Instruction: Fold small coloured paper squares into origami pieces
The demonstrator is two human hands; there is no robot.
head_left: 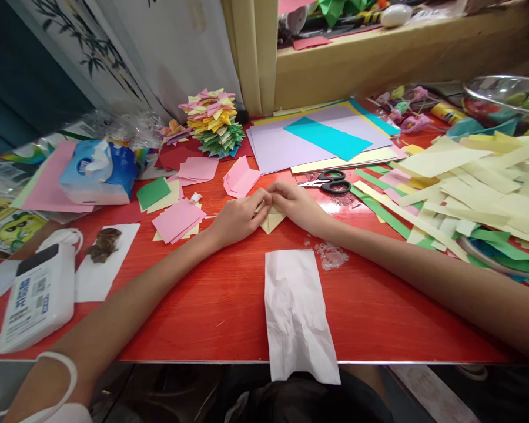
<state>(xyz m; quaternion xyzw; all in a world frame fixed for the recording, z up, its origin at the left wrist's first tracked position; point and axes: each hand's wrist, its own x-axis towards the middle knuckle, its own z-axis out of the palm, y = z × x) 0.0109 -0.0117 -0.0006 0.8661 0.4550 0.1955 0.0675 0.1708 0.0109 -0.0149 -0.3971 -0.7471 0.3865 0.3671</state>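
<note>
Both hands meet at the middle of the red table, fingers pinched together over a small folded piece of pale yellow paper (273, 221). My left hand (240, 216) grips it from the left, fingertips curled. From the other side, my right hand (302, 205) presses on it with bent fingers. Part of the paper is hidden beneath the fingers. Just behind the hands sits a folded pink paper (241, 177). Scissors (330, 181) with black handles lie behind my right hand. A stack of pink paper squares (178, 220) is left of my left hand.
A tower of folded paper pieces (216, 123) stands at the back. Lilac sheets (273, 144) lie beside it. Cut paper strips (476, 188) heap at right, near a metal bowl (506, 91). At left are a tissue pack (99, 176) and a white device (39, 302). White paper (295, 305) overhangs the front edge.
</note>
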